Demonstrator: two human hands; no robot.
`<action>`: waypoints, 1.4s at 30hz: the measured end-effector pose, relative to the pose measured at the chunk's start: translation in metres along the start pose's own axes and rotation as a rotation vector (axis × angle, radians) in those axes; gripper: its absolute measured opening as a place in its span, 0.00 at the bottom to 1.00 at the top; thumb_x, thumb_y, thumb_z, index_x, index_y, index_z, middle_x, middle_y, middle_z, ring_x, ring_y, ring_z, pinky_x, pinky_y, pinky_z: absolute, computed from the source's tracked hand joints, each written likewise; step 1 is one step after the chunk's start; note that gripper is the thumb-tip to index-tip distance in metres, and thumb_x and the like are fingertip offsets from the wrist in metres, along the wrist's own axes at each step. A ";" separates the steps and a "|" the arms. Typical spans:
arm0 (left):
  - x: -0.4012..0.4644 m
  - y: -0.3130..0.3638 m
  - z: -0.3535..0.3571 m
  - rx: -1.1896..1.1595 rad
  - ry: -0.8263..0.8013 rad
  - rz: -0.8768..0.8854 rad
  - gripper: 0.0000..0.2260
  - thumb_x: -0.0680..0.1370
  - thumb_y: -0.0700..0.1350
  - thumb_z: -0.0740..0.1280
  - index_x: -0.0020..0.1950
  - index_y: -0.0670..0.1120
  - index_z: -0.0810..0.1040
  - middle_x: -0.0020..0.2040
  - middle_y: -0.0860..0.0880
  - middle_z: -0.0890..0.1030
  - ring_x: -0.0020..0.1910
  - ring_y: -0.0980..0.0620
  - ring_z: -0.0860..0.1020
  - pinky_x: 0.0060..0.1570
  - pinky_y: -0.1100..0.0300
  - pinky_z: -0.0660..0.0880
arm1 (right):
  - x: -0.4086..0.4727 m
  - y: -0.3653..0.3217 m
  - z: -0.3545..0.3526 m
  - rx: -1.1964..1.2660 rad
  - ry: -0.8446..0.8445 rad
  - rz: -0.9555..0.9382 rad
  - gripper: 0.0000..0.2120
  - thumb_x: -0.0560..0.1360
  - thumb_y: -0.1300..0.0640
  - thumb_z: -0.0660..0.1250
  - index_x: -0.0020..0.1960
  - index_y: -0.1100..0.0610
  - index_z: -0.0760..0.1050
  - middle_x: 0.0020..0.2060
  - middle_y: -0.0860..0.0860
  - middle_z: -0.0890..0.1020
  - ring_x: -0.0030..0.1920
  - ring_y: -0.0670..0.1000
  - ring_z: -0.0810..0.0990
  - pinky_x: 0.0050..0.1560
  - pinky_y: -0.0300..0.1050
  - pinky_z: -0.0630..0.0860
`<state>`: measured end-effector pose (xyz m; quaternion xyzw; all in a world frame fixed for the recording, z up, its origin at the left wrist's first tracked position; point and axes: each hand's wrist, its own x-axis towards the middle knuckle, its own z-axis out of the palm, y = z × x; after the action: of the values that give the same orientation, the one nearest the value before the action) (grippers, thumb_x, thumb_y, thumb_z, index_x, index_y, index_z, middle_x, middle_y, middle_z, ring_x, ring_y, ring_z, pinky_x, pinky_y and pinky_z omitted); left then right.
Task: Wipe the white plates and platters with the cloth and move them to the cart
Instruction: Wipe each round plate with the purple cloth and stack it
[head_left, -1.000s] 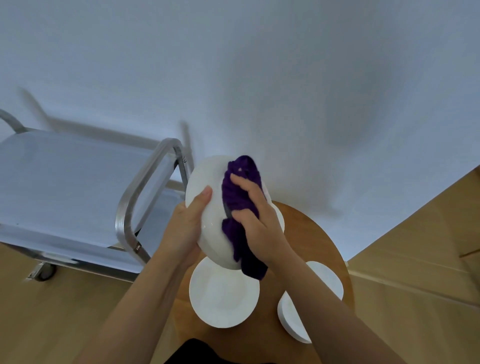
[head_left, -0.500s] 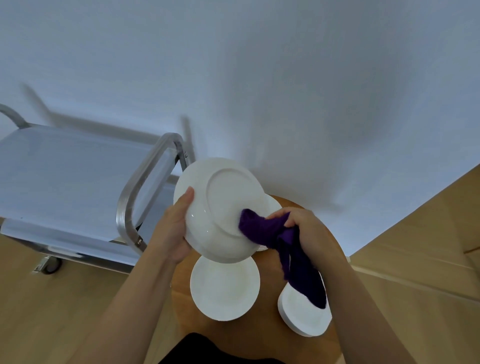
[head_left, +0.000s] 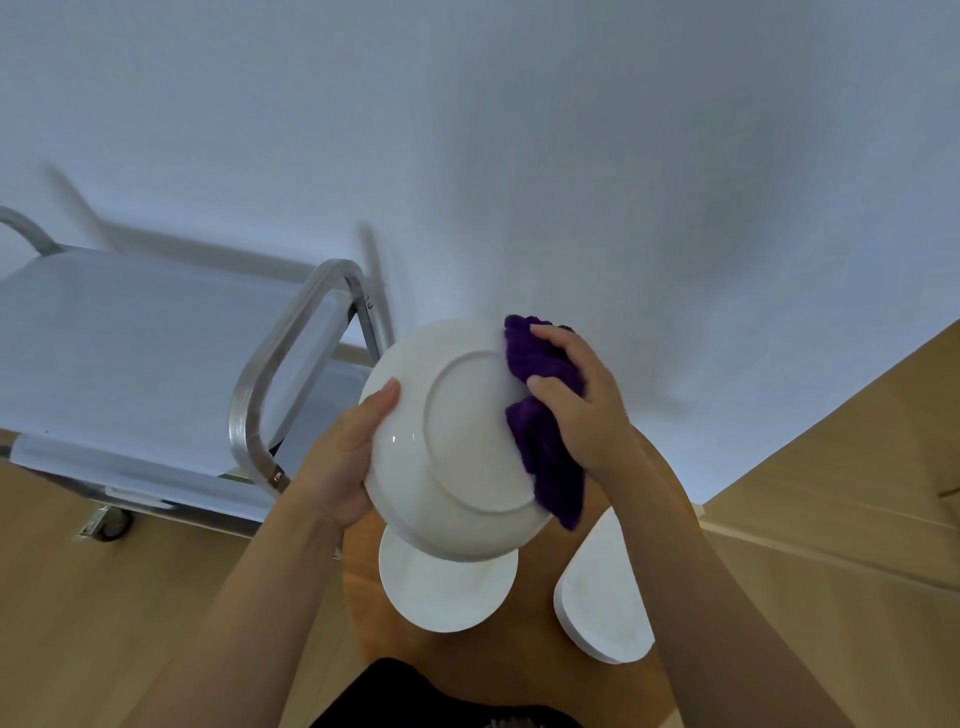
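Progress through the task, read left to right. At far left we see the steel-framed cart with pale flat shelves (head_left: 145, 358), and no plate shows on it, so we judge that no transfer is done yet. Next, the left hand (head_left: 340, 462) grips the rim of the round white ceramic plate (head_left: 457, 441), held tilted above the table with its underside and foot ring toward us. At the plate's right edge, the right hand (head_left: 582, 400) clutches the bunched purple cloth (head_left: 545, 415) against the rim, so wiping is the step in hand. Below, on the round wooden table (head_left: 519, 660), a smaller round white plate (head_left: 441, 592) and a white platter (head_left: 597, 608) lie unwiped, as far as we can judge.
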<state>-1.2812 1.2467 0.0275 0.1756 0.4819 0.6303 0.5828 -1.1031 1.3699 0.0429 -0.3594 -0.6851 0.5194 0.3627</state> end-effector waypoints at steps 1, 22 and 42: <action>-0.001 -0.001 0.000 -0.034 -0.013 0.007 0.19 0.71 0.57 0.68 0.54 0.47 0.83 0.53 0.42 0.83 0.50 0.43 0.82 0.42 0.51 0.80 | 0.002 0.001 -0.002 -0.024 -0.068 0.015 0.21 0.68 0.53 0.62 0.61 0.43 0.72 0.53 0.33 0.75 0.50 0.35 0.75 0.48 0.31 0.73; 0.009 -0.002 -0.001 -0.302 0.199 0.221 0.16 0.76 0.56 0.60 0.52 0.51 0.84 0.54 0.47 0.84 0.51 0.48 0.82 0.41 0.52 0.81 | -0.074 0.041 0.017 0.263 0.063 0.318 0.15 0.56 0.61 0.59 0.38 0.52 0.79 0.36 0.50 0.81 0.40 0.54 0.80 0.34 0.41 0.76; 0.067 -0.059 0.010 2.180 -0.368 0.450 0.24 0.82 0.57 0.48 0.76 0.55 0.48 0.73 0.47 0.65 0.48 0.49 0.80 0.42 0.57 0.75 | 0.032 0.069 0.004 0.066 -0.055 0.791 0.15 0.67 0.45 0.70 0.46 0.55 0.75 0.46 0.56 0.81 0.46 0.56 0.81 0.50 0.52 0.78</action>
<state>-1.2576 1.3030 -0.0391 0.7637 0.6394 -0.0716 0.0537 -1.1139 1.4099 -0.0213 -0.5697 -0.4861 0.6502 0.1277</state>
